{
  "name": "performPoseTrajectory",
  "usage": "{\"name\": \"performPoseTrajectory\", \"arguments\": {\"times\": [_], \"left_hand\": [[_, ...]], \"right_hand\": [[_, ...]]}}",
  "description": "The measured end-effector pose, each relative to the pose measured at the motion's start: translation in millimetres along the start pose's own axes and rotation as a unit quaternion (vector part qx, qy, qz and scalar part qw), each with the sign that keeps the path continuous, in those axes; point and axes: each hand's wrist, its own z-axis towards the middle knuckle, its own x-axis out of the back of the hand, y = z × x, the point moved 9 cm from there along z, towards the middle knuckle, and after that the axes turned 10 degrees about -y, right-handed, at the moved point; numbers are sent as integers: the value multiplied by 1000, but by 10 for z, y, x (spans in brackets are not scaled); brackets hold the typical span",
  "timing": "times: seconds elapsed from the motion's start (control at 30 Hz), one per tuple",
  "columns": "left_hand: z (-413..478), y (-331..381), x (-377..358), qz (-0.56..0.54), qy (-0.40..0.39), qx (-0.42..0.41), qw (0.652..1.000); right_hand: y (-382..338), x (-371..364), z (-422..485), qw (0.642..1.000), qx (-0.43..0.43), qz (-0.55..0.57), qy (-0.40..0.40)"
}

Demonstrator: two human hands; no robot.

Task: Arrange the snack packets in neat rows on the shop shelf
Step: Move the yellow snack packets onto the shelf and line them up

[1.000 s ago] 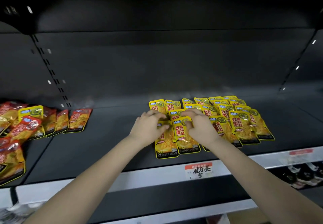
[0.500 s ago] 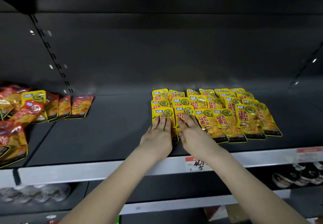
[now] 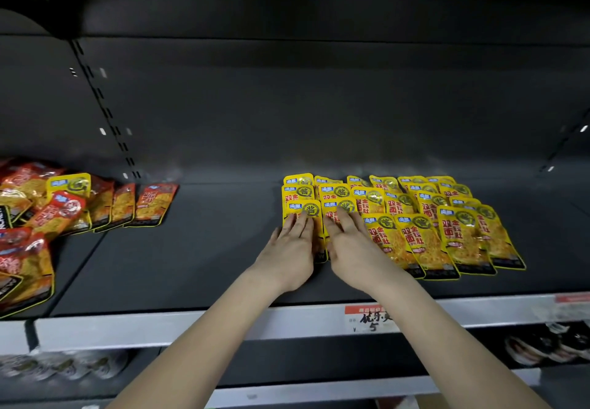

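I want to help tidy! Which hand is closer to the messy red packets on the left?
Left: the left hand rests on the leftmost yellow foil packets, nearer the red foil packets; the right hand is farther.

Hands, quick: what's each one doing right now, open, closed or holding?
Left hand: open, straight fingers pressing flat on the leftmost front yellow packet.
Right hand: open, fingers flat on the yellow packet beside it.

Left hand [image 3: 292, 250] and right hand [image 3: 354, 249] flat, side by side, on probably two front yellow packets [image 3: 305, 209].
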Motion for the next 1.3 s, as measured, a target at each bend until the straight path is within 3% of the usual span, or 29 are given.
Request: {"name": "performPoseTrajectory", "arguments": {"times": [0.2,0.6,0.8,1.0,1.3], "left_hand": [[-375,-413,283,34,84,38,995],[-2023,-2784,906,13,221,288,932],[-2830,-3781,992,-11,239,373,896],[-3092,-4604,916,-72,226,395,888],[-2656,-5297,1074,-72,198,371,904]], "right_hand": [[-865,395,95,990,103,18,96],[-3395,45,473,945,322,49,33],[-4593,-136,652,914,400,60,17],[-5317,-417,1010,913,405,43,-2],[-5526,-561,1469,933,353,-71,-17]]}}
